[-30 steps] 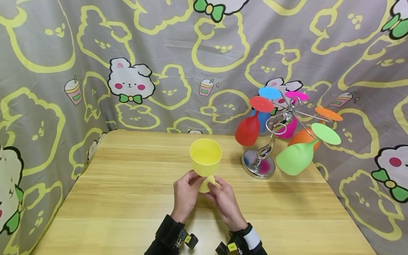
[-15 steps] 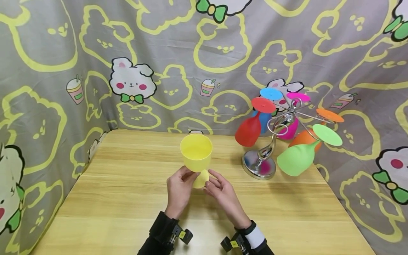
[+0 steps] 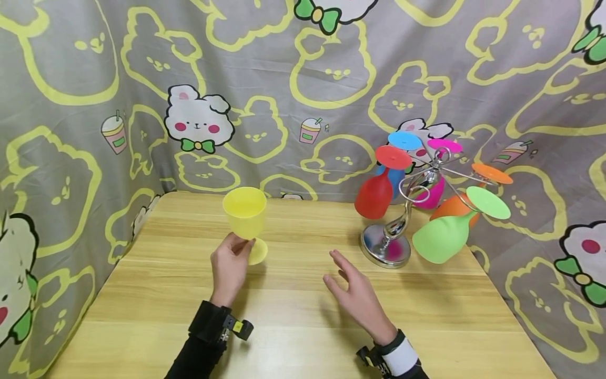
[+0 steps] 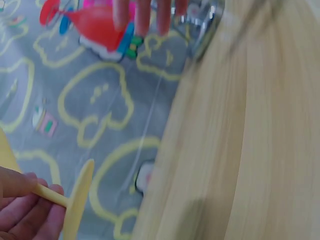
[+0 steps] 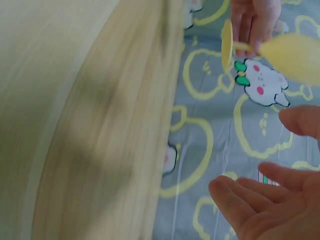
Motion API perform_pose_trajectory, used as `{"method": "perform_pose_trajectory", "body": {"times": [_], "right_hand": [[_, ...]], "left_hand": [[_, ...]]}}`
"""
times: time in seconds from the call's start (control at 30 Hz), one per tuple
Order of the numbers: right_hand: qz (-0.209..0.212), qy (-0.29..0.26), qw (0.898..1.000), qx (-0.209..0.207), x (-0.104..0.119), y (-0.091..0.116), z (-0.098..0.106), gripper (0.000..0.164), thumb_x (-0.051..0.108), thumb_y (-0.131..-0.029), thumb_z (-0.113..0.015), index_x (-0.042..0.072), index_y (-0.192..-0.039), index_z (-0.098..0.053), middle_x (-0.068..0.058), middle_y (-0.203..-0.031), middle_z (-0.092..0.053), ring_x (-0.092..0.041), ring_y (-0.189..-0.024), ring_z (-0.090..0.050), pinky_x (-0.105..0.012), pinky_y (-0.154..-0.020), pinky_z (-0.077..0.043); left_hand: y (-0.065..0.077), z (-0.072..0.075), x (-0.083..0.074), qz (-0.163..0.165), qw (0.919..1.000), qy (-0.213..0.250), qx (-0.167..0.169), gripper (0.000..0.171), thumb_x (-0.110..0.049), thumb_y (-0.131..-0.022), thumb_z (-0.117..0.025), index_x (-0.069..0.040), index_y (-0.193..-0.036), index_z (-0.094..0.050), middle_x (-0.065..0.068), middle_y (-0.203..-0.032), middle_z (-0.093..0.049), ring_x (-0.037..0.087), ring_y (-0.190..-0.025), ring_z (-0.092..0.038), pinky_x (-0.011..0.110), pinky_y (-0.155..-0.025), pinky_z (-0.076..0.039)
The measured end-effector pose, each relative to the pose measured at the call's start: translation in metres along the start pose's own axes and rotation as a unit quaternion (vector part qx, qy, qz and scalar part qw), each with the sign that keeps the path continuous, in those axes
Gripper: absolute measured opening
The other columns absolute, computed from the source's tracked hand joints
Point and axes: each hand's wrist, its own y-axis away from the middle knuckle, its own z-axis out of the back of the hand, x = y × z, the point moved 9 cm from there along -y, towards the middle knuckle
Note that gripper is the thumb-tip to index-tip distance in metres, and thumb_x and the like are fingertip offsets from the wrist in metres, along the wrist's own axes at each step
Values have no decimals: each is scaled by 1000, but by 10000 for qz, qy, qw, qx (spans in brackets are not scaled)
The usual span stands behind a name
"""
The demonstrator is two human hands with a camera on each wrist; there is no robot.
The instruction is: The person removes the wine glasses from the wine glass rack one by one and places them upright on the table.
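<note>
Upright over the left half of the table is a yellow goblet point(image 3: 245, 210), its bowl facing up. My left hand point(image 3: 229, 267) pinches its thin stem between thumb and fingers, just above the round foot point(image 4: 79, 200). In the left wrist view the stem lies between the thumb and the curled fingers. My right hand point(image 3: 357, 295) holds nothing and hovers over the table in front of the metal stand, its fingers extended and apart. The right wrist view shows that hand's spread fingers point(image 5: 250, 200), with the goblet well away from them.
At the right a chrome glass rack point(image 3: 393, 229) carries upside-down goblets: red point(image 3: 374, 195), blue point(image 3: 404, 140), pink point(image 3: 431, 192), orange point(image 3: 492, 173) and green point(image 3: 440, 239). One wire loop point(image 3: 416, 192) at its front holds no goblet. A patterned curtain point(image 3: 265, 63) surrounds the wooden table point(image 3: 293, 326).
My left hand has carried the yellow goblet to the left. The right hand, which had touched the goblet's foot, has let go and moved right, its fingers opening out.
</note>
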Motion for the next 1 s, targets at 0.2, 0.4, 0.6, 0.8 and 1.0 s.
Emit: {"method": "perform_pose_trajectory", "body": {"times": [0.2, 0.4, 0.6, 0.8, 1.0], "right_hand": [[157, 1022, 9946, 124, -8, 9, 7, 53, 23, -101, -78, 4, -148, -63, -20, -165, -50, -43, -150, -52, -62, -121, -45], [361, 1298, 9907, 191, -13, 17, 9, 52, 23, -100, -78, 2, -146, -65, -24, -164, -50, -47, -146, -54, -64, -117, -48], [416, 1409, 9890, 193, -17, 21, 10, 52, 23, -100, -79, 2, -146, -65, -26, -163, -49, -47, -144, -56, -63, -116, -49], [395, 1395, 9892, 219, -20, 22, 13, 52, 22, -100, -79, 2, -146, -65, -25, -164, -49, -47, -142, -58, -63, -115, -50], [340, 1287, 9908, 249, -23, 23, 11, 51, 21, -100, -79, 2, -146, -65, -26, -164, -49, -48, -142, -58, -63, -114, -50]], "left_hand": [[-19, 28, 27, 437, 9973, -586, 68, 21, -7, -102, -72, 0, -121, -73, 24, -122, -78, 43, -116, -75, 58, -107, -58], [-31, 53, 48, 595, 9919, -1119, -12, 26, -9, -103, -69, 1, -126, -72, 25, -127, -76, 46, -121, -72, 63, -114, -49], [-41, 70, 66, 845, 9851, -1496, -31, 27, -10, -102, -65, 6, -123, -70, 31, -128, -73, 53, -128, -64, 67, -110, -48], [-50, 80, 81, 1102, 9793, -1693, 88, 27, -12, -104, -63, 7, -124, -68, 33, -131, -70, 55, -133, -59, 69, -114, -44], [-55, 90, 96, 1151, 9770, -1796, 40, 26, -11, -104, -63, 8, -120, -68, 34, -127, -71, 57, -131, -58, 69, -114, -44]]}}
